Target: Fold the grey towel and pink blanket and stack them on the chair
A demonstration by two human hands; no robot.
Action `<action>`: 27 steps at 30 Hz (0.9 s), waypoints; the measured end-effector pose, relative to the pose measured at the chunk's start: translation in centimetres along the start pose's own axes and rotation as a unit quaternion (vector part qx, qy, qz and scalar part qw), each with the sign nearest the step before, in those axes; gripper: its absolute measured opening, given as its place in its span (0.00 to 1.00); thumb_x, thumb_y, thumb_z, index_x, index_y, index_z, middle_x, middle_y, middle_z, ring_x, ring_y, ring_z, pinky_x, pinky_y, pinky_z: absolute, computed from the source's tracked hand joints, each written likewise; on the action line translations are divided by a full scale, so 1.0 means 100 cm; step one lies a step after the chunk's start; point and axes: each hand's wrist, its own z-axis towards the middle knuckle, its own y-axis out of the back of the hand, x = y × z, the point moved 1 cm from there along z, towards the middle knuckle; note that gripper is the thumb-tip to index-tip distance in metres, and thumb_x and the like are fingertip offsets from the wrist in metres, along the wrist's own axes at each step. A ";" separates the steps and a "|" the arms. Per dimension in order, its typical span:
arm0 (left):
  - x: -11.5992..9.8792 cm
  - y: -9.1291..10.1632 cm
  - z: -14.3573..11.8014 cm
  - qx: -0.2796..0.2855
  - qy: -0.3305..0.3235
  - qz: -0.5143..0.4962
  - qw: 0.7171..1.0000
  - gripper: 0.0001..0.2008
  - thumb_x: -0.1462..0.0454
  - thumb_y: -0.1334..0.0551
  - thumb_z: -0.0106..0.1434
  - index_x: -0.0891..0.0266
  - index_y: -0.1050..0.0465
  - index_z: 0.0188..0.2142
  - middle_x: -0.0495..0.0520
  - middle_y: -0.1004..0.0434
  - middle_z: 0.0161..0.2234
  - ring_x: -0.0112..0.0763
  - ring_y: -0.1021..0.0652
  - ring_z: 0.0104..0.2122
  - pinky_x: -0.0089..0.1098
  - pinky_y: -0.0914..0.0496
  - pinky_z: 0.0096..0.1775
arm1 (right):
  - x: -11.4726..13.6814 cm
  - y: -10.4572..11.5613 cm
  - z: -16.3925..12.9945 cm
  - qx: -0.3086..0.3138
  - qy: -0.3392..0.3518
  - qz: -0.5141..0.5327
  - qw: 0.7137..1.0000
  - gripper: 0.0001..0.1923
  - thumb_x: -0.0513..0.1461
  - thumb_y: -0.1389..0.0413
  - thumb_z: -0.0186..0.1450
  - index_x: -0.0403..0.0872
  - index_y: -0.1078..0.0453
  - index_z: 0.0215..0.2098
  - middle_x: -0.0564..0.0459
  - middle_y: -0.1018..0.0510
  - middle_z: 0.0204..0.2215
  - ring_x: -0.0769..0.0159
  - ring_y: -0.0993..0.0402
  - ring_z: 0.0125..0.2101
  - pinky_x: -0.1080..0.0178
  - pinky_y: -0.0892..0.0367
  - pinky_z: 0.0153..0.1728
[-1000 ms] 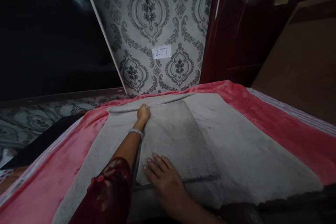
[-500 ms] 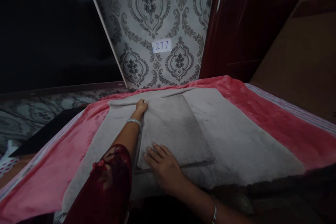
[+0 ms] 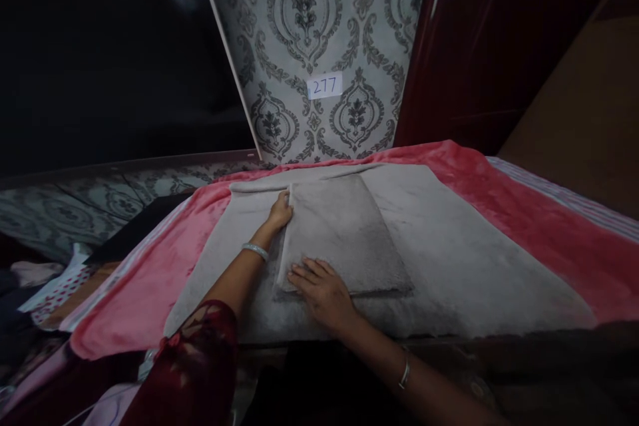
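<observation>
1. Patterned grey wallpaper fills the wall behind the bed, with a small white label reading "277" stuck to it straight above the grey towel; a dark red door stands just right of the wallpaper.
2. Across the bed we see a pink blanket, and the towel lies on top of it, leaving pink showing beyond the towel's left, far and right edges.
3. We take the grey towel as our landmark: it is spread flat, and its left part is doubled over into a folded panel that lies on the towel's middle.
4. Our left arm, in a dark red lace sleeve, crosses the towel's left part; a silver bangle sits on that wrist.
5. Our left hand rests at the panel's left edge, toward its far corner, with the fingers curled around the raised fabric edge, a narrow grip on the towel.
6. Our right hand lies flat on the panel's near left corner, fingers spread and pressing down, not closed on anything; a thin bracelet shows on that wrist, nearer to us than the towel's near edge.
</observation>
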 end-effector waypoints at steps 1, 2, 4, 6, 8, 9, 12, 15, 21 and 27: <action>-0.001 0.000 -0.002 0.004 -0.001 0.015 1.000 0.28 0.71 0.37 0.55 0.61 0.29 0.56 0.50 0.22 0.31 0.38 0.20 0.36 0.35 0.27 0.45 | 0.001 0.000 0.000 0.007 0.003 -0.010 1.000 0.20 0.35 0.46 0.71 0.52 0.27 0.60 0.50 0.26 0.60 0.57 0.37 0.64 0.49 0.39 0.63; -0.002 0.000 -0.003 0.007 -0.002 0.030 1.000 0.28 0.72 0.38 0.56 0.60 0.30 0.57 0.51 0.21 0.32 0.39 0.20 0.38 0.36 0.28 0.46 | 0.001 0.002 0.000 0.015 0.005 -0.016 1.000 0.20 0.36 0.45 0.71 0.52 0.27 0.60 0.50 0.27 0.60 0.56 0.37 0.64 0.49 0.39 0.63; -0.005 0.003 -0.004 0.007 -0.002 0.056 0.998 0.28 0.72 0.39 0.56 0.61 0.31 0.58 0.54 0.20 0.36 0.42 0.20 0.42 0.37 0.28 0.49 | -0.001 0.013 0.002 0.041 0.019 0.003 0.999 0.18 0.38 0.44 0.71 0.53 0.25 0.58 0.50 0.24 0.58 0.58 0.34 0.63 0.51 0.38 0.62; -0.012 0.008 -0.007 -0.001 -0.004 0.077 0.997 0.29 0.71 0.39 0.56 0.63 0.32 0.59 0.61 0.20 0.44 0.46 0.21 0.49 0.40 0.30 0.53 | -0.011 0.033 0.009 0.061 0.025 0.045 0.997 0.15 0.40 0.46 0.73 0.53 0.24 0.55 0.51 0.20 0.53 0.62 0.27 0.57 0.57 0.33 0.58; -0.022 0.011 -0.014 -0.007 -0.041 0.104 0.994 0.31 0.70 0.38 0.57 0.65 0.33 0.61 0.67 0.24 0.54 0.50 0.26 0.57 0.43 0.34 0.59 | -0.033 0.059 0.020 0.043 -0.004 0.053 0.998 0.18 0.40 0.53 0.75 0.52 0.24 0.55 0.51 0.19 0.51 0.64 0.24 0.52 0.60 0.30 0.54; -0.028 0.010 -0.021 -0.003 -0.081 0.125 0.989 0.31 0.69 0.38 0.58 0.66 0.34 0.62 0.68 0.28 0.59 0.50 0.30 0.61 0.44 0.37 0.62 | -0.046 0.072 0.028 0.021 -0.031 0.034 0.999 0.20 0.39 0.55 0.76 0.50 0.25 0.58 0.49 0.20 0.53 0.63 0.25 0.54 0.59 0.31 0.56; -0.042 -0.002 -0.050 0.051 -0.225 0.205 0.951 0.32 0.60 0.41 0.65 0.66 0.41 0.68 0.66 0.41 0.69 0.49 0.42 0.70 0.46 0.47 0.68 | -0.088 0.096 0.047 -0.013 -0.106 -0.078 0.991 0.26 0.40 0.54 0.74 0.42 0.37 0.68 0.41 0.34 0.65 0.54 0.41 0.67 0.50 0.42 0.65; -0.041 -0.020 -0.080 0.117 -0.251 0.286 0.917 0.36 0.51 0.44 0.68 0.66 0.46 0.70 0.67 0.48 0.72 0.52 0.49 0.72 0.53 0.52 0.69 | -0.115 0.088 0.051 0.067 -0.125 -0.146 0.979 0.32 0.44 0.52 0.74 0.44 0.47 0.73 0.41 0.48 0.72 0.48 0.55 0.71 0.41 0.50 0.67; -0.024 -0.030 -0.096 0.121 -0.229 0.349 0.900 0.37 0.47 0.47 0.69 0.64 0.45 0.71 0.68 0.51 0.72 0.54 0.49 0.72 0.56 0.53 0.68 | -0.124 0.058 0.034 0.122 -0.101 -0.143 0.977 0.31 0.48 0.56 0.75 0.50 0.50 0.74 0.46 0.53 0.73 0.51 0.61 0.72 0.39 0.56 0.68; -0.024 -0.029 -0.094 0.109 -0.224 0.357 0.900 0.38 0.46 0.46 0.68 0.64 0.45 0.71 0.68 0.51 0.72 0.52 0.48 0.72 0.54 0.51 0.68 | -0.128 0.066 0.036 0.152 -0.061 -0.087 0.983 0.30 0.48 0.54 0.75 0.52 0.47 0.73 0.48 0.49 0.72 0.55 0.59 0.72 0.41 0.55 0.68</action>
